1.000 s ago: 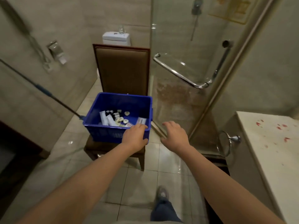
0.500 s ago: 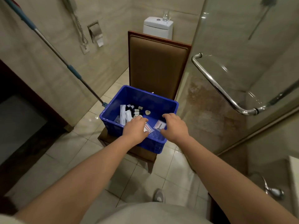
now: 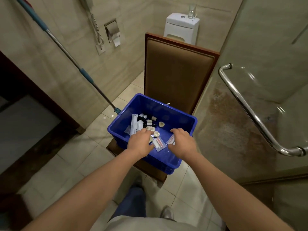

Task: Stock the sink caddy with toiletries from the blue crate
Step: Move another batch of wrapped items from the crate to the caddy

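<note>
Reaching into blue crate (image 3: 150, 104), left hand (image 3: 140, 142) and right hand (image 3: 182, 141) hide any grip, cannot tell; best pinch flat sachets (image 3: 159, 144) by edges.

Beige tiled walls (image 3: 55, 67) and floor (image 3: 70, 157); brown padded chair (image 3: 176, 75); toilet (image 3: 181, 27); glass shower door (image 3: 266, 47); dim light

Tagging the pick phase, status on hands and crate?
Left hand over the soaps, right hand over a sachet, grips hidden. Blue crate on chair, stocked. Sink caddy out of view; nothing blocking.

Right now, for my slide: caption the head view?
Left hand and right hand reach into blue crate on a chair.
</note>
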`<action>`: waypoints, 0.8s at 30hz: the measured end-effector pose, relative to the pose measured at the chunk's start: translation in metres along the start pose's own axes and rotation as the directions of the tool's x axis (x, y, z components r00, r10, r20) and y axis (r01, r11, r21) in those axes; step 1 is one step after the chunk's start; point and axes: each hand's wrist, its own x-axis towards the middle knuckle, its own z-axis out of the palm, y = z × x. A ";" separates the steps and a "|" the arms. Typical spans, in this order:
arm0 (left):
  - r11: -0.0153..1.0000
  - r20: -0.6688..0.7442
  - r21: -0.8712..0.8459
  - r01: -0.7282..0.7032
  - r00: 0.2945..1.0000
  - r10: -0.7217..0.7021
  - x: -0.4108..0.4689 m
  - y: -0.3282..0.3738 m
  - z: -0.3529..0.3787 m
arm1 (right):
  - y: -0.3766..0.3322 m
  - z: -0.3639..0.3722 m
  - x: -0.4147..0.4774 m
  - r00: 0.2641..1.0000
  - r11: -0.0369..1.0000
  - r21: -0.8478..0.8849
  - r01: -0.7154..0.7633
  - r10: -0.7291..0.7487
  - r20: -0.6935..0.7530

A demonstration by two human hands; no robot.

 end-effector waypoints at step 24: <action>0.889 0.592 0.071 -0.451 0.737 0.327 0.235 -0.070 0.143 | 0.063 0.154 0.155 0.770 0.756 0.218 -0.617 0.523 0.365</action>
